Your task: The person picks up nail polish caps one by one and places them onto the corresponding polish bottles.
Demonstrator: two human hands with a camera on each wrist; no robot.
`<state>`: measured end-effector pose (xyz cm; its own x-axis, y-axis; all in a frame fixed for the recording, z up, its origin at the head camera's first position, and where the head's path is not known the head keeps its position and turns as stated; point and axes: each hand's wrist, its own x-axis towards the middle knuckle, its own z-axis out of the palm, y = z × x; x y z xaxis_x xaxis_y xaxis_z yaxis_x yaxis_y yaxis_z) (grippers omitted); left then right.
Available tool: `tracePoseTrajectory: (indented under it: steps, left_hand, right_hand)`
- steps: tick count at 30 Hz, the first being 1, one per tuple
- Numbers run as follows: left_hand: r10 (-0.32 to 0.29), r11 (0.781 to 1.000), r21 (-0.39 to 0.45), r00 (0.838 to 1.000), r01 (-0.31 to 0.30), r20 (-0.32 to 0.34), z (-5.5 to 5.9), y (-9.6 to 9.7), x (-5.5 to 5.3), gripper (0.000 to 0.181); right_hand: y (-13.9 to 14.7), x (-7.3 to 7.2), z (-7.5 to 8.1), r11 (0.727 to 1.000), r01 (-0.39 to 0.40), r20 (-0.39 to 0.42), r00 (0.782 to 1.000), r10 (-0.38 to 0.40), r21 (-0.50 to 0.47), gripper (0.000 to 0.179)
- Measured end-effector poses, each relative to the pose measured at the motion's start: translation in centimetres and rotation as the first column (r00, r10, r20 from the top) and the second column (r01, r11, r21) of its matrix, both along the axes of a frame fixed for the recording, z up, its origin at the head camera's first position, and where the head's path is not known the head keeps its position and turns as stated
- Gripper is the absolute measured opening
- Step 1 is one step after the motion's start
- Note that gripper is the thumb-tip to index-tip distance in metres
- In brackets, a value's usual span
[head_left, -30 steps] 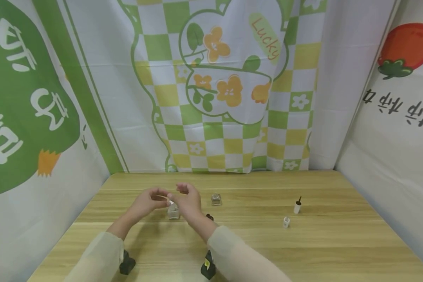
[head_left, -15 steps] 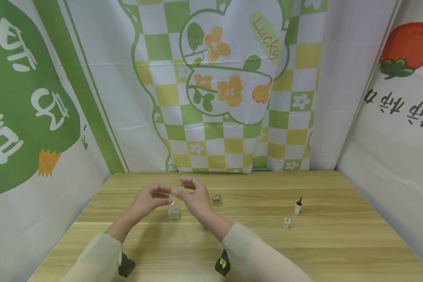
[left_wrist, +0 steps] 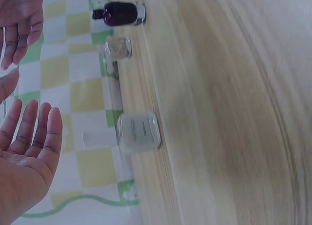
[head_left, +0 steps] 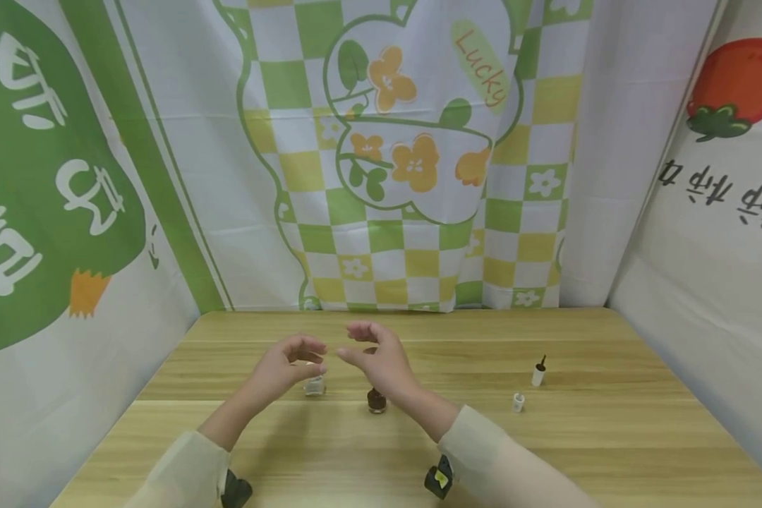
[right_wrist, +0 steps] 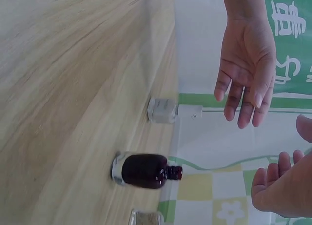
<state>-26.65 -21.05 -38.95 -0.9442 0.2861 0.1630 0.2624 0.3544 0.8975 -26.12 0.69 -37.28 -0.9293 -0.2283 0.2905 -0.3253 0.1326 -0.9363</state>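
Note:
My left hand [head_left: 287, 367] hovers over a clear nail polish bottle [head_left: 315, 387], its fingers loosely bent with nothing between them. This bottle wears a white cap [left_wrist: 100, 138] and stands upright. My right hand [head_left: 384, 360] is raised beside it to the right, also holding nothing, the two hands' fingertips facing each other a short way apart. Below the right hand stands a dark red nail polish bottle [head_left: 377, 401], uncapped, with its threaded neck showing in the right wrist view. A small glittery nail polish bottle [left_wrist: 118, 48], without a cap, is hidden behind the right hand in the head view.
On the right of the wooden table [head_left: 457, 444] a white cap with a dark brush [head_left: 538, 372] stands brush up. Near it is a second, shorter white cap [head_left: 518, 403]. A patterned cloth [head_left: 413, 268] hangs behind the table's back edge.
My right hand has moved right, away from the clear bottle, uncovering the dark red bottle and covering the glittery one. My left hand has shifted slightly right. The bottles stay where they were.

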Motion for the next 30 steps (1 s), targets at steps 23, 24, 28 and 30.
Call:
tracePoseTrajectory:
  steps: [23, 24, 28, 30]
  left_hand:
    - [-0.062, 0.998, 0.011, 0.998, 0.062, 0.017, -1.0, 2.8, 1.3, 0.037]
    - [-0.063, 0.998, 0.013, 0.998, 0.063, 0.015, -1.1, 2.9, 1.3, 0.037]
    - [-0.068, 0.997, 0.029, 0.998, 0.068, 0.006, -1.2, 3.2, 1.5, 0.038]
    - [-0.071, 0.997, 0.035, 0.997, 0.071, 0.003, -1.3, 3.4, 1.5, 0.039]
  right_hand:
    - [10.3, 1.1, 0.9, 0.996, 0.09, -0.004, 0.996, -0.09, 0.024, 0.04]
    - [10.9, 1.1, 0.9, 0.995, 0.093, -0.005, 0.996, -0.093, 0.028, 0.04]
    - [13.0, 1.2, 1.0, 0.994, 0.103, -0.013, 0.995, -0.103, 0.042, 0.042]
    - [14.1, 1.4, 1.0, 0.992, 0.113, -0.02, 0.994, -0.112, 0.052, 0.044]
